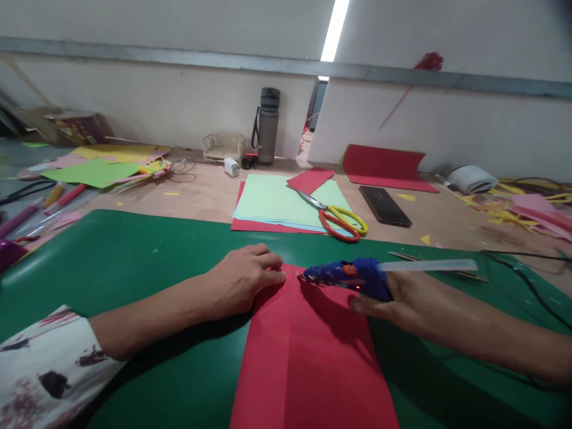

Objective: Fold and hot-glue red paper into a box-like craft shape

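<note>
A sheet of red paper (pixel 313 357) with a lengthwise crease lies on the green mat (pixel 147 256). At its far left corner, my left hand (pixel 243 277) has bent fingers closed together and holds the sheet down. My right hand (pixel 402 295) is wrapped round a blue hot glue gun (pixel 351 275); most of its grip is hidden by the hand. The nozzle points left, at the paper's far edge near the crease, close to my left fingertips; I cannot tell whether it touches. A small orange light glows on the gun, and a clear glue stick (pixel 433 266) sticks out of its back.
Beyond the mat are scissors (pixel 339 220) on stacked pale green paper (pixel 281 199), a phone (pixel 384 206), a folded red sheet (pixel 386 164) and a water bottle (pixel 268 128). Coloured paper (pixel 96 173) lies left. A black cord (pixel 522 274) crosses the right side, near tweezers (pixel 404 256).
</note>
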`<state>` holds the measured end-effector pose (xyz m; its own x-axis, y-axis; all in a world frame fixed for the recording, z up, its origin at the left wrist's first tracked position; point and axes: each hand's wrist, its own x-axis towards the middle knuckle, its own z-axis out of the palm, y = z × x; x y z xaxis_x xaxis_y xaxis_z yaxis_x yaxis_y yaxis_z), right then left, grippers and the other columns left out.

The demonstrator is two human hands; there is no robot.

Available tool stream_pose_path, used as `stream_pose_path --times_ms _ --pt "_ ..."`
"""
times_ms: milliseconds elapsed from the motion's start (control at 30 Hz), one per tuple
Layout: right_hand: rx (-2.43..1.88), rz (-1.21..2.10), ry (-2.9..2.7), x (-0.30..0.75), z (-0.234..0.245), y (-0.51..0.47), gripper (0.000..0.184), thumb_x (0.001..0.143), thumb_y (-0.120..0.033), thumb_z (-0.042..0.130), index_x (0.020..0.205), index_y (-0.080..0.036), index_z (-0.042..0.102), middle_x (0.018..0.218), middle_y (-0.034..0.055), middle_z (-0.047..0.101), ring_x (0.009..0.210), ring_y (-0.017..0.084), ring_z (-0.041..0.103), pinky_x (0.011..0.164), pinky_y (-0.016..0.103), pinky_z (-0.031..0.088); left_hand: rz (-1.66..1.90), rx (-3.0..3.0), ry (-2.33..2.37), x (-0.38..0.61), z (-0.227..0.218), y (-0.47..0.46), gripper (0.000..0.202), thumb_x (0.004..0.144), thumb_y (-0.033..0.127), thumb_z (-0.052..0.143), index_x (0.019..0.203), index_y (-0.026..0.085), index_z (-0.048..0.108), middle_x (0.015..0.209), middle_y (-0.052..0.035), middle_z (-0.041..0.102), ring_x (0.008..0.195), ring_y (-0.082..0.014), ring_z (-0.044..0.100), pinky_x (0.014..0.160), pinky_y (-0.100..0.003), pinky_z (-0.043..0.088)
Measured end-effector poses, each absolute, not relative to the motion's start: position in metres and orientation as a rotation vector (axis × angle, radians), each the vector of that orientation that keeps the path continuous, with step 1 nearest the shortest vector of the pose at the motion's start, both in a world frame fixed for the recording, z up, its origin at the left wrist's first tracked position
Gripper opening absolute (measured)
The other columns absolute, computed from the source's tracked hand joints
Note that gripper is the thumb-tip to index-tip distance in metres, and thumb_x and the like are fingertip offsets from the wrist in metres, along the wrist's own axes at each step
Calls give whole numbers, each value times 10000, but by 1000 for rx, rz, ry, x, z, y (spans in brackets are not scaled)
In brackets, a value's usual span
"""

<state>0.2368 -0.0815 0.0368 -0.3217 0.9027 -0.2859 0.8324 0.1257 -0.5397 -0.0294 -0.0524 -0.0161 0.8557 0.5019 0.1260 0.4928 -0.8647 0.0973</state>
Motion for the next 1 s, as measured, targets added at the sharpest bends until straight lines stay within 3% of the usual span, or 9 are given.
stream_pose_path --times_ms 167,433,633,833,1000 --pt "-1757 853 -2260 234 38 -80 255 685 -425 672 611 -218 544 475 -44 425 422 96 299 366 240 222 234 2953 820 -30 -18 -52 222 827 105 469 975 200 604 1033 -35 592 891 -191 473 731 -283 418" --pt "-1728 896 -2262 236 35 -79 185 702 -405 653 722 -227 607 503 -41 470 442 108 349 381 228 257 248 2959 824 -30 -18 -52 206 835 104 464 956 193 605 1024 -37 595 886 -186 476 727 -277 417" --pt "-1758 799 -2323 236 34 -78 268 719 -446 619 599 -223 535 500 -25 467 433 110 342 374 239 242 233 2966 818 -29 -16 -52 187 831 103 468 923 184 608 1004 -38 596 878 -185 479 725 -277 419" --pt "-1726 1001 -2205 245 31 -79 190 692 -396 659 729 -218 603 581 -37 532 489 108 382 401 218 280 231 2958 815 -28 -16 -51 199 838 104 458 940 187 607 1005 -38 595 888 -187 482 737 -278 423" --pt "-1648 1183 -1910 256 28 -88 404 776 -511 549 544 -184 507 514 -15 493 470 117 425 455 252 341 242 2957 823 -28 -17 -52 205 837 102 457 945 188 608 1019 -43 599 896 -185 489 742 -275 428"
